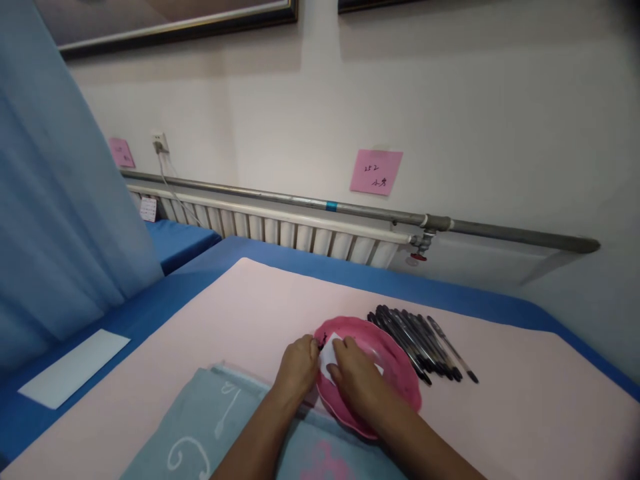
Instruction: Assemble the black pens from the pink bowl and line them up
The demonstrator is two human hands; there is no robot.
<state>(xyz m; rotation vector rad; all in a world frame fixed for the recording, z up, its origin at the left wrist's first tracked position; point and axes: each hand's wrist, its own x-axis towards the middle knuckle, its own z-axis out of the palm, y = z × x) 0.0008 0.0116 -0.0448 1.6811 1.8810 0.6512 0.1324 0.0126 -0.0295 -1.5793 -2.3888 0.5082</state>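
Note:
A pink plate with a wavy rim rests on the pink table cover, partly over a folded cloth. My left hand is closed on the left edge of the plate, its fingertips at the rim. Dark marks or bits show on the plate near those fingers. Inside the plate, my right hand is closed on a white tissue and presses it against the surface. Part of the tissue is hidden under the hand. Several black pens lie side by side just right of the plate.
A folded blue-grey cloth with white and pink patterns lies in front of me. A white sheet is on the blue edge at left, beside a blue curtain. Behind the pink table cover are a radiator and a metal pipe.

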